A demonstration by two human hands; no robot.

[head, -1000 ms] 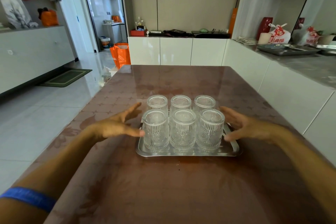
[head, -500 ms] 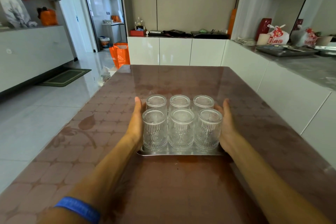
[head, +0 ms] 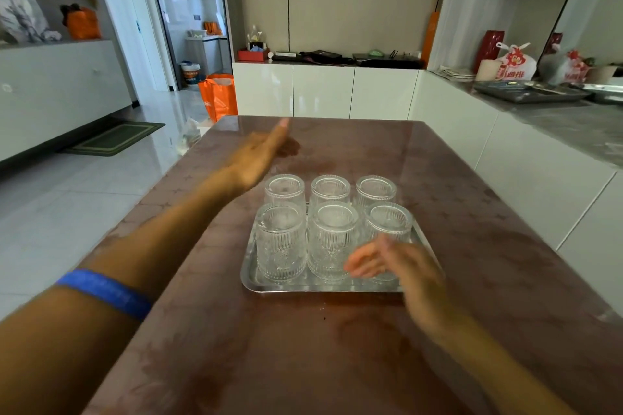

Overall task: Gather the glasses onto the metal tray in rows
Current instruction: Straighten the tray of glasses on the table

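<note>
- Six ribbed glasses stood on the tray [head: 251, 274] in two rows of three, near the middle of the brown table [head: 337, 347].
- Back row: back-left glass [head: 284, 189], back-middle glass [head: 330, 188], back-right glass [head: 375, 190]; front row: front-left glass [head: 281, 242], front-middle glass [head: 332, 239], front-right glass [head: 387, 224].
- The glasses stood close together, neighbours touching or almost touching; all were upright on the tray.
- The tray lay flat on the table, its near rim bare and shiny.
- The left hand [head: 258, 155] was raised above the table beyond the back-left glass, flat and open with fingers stretched forward, holding nothing and clear of the glasses.
- A blue band [head: 104, 291] circled the left forearm.
- The right hand [head: 394, 266] hovered over the tray's near right corner, in front of the front-right glass and partly hiding it; it was blurred, fingers spread and pointing left, gripping nothing.
- Whether its fingertips touched the front-middle glass could not be told from the blur.
- An orange bag [head: 219, 96] stood on the floor beyond the table's far left corner.
- A second metal tray [head: 529, 94] sat on the grey counter [head: 573, 125] at the right.
</note>
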